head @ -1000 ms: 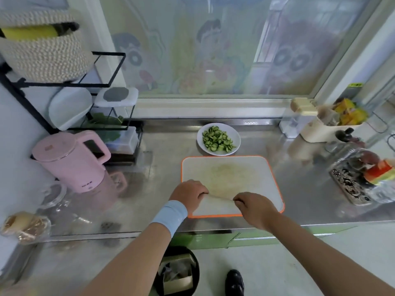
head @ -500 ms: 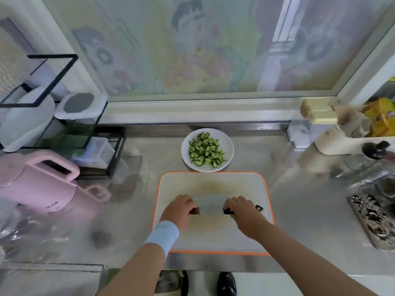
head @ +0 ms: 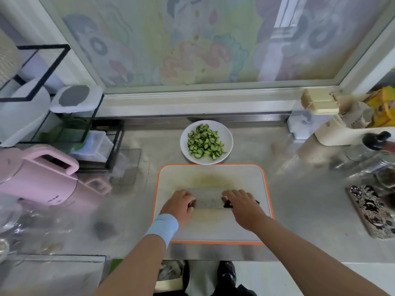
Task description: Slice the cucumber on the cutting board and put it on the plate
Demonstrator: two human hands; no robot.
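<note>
The knife (head: 208, 200) now lies flat across the cutting board (head: 213, 176), having been brought in from the board's near edge. Left hand (head: 179, 207) rests on the blade tip; right hand (head: 241, 205) grasps the handle. All cucumber slices (head: 204, 144) sit on the plate (head: 227, 135) just beyond. Task appears essentially complete.

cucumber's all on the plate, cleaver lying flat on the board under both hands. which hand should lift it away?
Right, probably. The right hand is at the dark handle end of the cleaver, while the left hand only rests on the blade's far end. The cutting board looks bare of slices.
</note>
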